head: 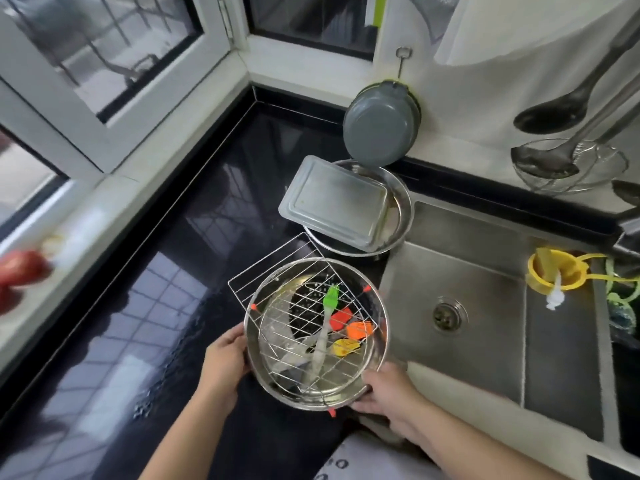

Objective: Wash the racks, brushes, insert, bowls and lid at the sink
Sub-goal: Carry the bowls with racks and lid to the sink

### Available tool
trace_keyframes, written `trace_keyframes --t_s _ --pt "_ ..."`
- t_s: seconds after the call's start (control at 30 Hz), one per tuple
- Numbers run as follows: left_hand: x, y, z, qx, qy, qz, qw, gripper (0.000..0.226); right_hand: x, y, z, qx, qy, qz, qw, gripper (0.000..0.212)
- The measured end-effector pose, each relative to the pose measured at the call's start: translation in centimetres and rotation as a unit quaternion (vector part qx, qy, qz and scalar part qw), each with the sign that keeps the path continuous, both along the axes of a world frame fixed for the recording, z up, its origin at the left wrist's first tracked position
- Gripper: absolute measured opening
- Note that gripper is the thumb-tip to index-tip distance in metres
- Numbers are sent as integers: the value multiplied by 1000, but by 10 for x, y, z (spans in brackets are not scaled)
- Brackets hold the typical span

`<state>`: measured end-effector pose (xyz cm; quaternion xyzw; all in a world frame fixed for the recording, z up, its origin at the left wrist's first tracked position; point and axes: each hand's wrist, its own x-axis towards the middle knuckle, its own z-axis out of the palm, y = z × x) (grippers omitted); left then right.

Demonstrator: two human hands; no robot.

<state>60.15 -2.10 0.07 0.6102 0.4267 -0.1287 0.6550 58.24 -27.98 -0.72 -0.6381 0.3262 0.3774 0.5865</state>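
Note:
A large steel bowl [375, 344] stands on the black counter just left of the sink [460, 271]. Inside it lie wire racks [277, 271], a perforated insert [313, 294] and several silicone brushes: green [330, 296], red [341, 318], orange [360, 330], yellow [344, 347]. My left hand [225, 358] grips the bowl's left rim. My right hand [386, 393] grips its near right rim. Behind it, a rectangular steel lid [336, 206] lies tilted on a second steel bowl [403, 199].
A grey round container [379, 126] hangs on the wall above the far bowl. Ladles and a strainer [568, 161] hang at the right. A yellow holder [550, 271] sits on the sink's right part. Red fruit [20, 271] lies on the window ledge at left.

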Motion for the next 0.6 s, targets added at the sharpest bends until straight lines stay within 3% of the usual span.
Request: trace_keyframes --t_s 0.13,0.27,0.37,0.43,0.5,0.6 --pt "12 -3 -6 0 -6 -1 1000 51 16 3 -11 1 13 -32 999 16" --pt "23 -5 -7 -5 -9 12 1000 49 29 -3 -11 26 29 -72 997 22" --pt "23 -5 -10 4 12 29 999 42 28 -9 -2 62 30 -48 996 26" --pt "19 -7 -5 143 19 32 989 44 25 -18 8 58 20 -23 998 26" --pt "14 -20 16 280 -41 39 958 37 24 -35 19 36 8 -7 999 23" --pt "26 -63 66 261 -143 -4 955 21 32 -70 42 13 -17 -32 999 15"
